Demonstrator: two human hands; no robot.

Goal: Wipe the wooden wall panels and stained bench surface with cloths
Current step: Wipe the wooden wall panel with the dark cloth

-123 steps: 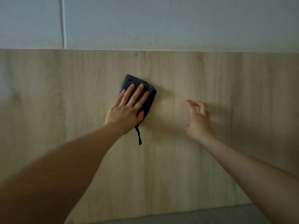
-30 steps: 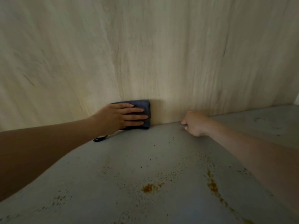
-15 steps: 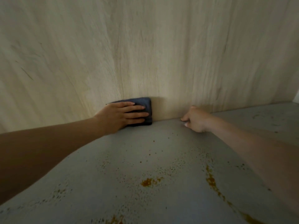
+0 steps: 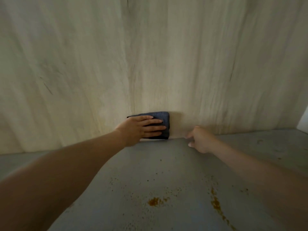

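Note:
A folded dark blue cloth lies flat against the foot of the pale wooden wall panel, just above the grey bench surface. My left hand presses it to the panel with straight fingers pointing right. My right hand rests at the bench's back edge a short way right of the cloth, fingers loosely curled and holding nothing. Rusty orange stains spot the bench in the foreground.
A longer orange streak runs down the bench at the right. A white edge shows at the far right where the panel ends. The bench stretches left and right along the wall.
Over four seconds the cloth went from high on the panel down to its foot. In the last second my left hand slid the cloth slightly right and up; my right hand barely moved.

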